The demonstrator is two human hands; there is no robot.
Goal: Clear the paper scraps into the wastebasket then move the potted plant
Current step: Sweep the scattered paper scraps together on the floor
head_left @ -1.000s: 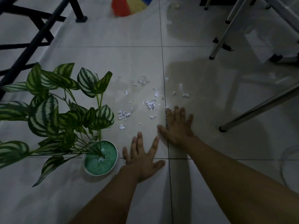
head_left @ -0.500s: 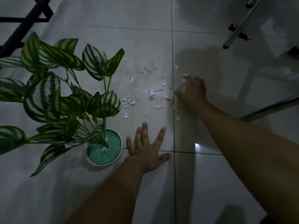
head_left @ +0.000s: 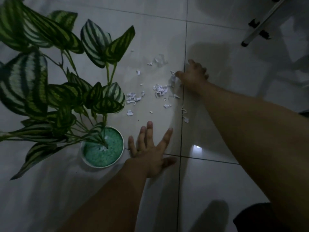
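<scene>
Small white paper scraps (head_left: pixel 160 90) lie scattered on the pale tiled floor. My right hand (head_left: pixel 194 76) reaches over their right edge, fingers curled down, thumb and fingers touching a scrap at its tip. My left hand (head_left: pixel 150 153) rests flat on the floor, fingers spread, just right of the potted plant. The potted plant (head_left: pixel 103 146) is a white pot with green filling and large striped green leaves (head_left: pixel 50 77) spreading left. No wastebasket is in view.
A metal furniture leg (head_left: pixel 260 25) with a dark foot stands at the top right. A dark shape (head_left: pixel 250 218) shows at the bottom right corner. Tile seams cross the floor (head_left: pixel 217 181) beside my hands.
My right hand moved from flat near my left hand forward to the scraps' right side, then slid left and curled onto a scrap. The view dropped closer to the floor.
</scene>
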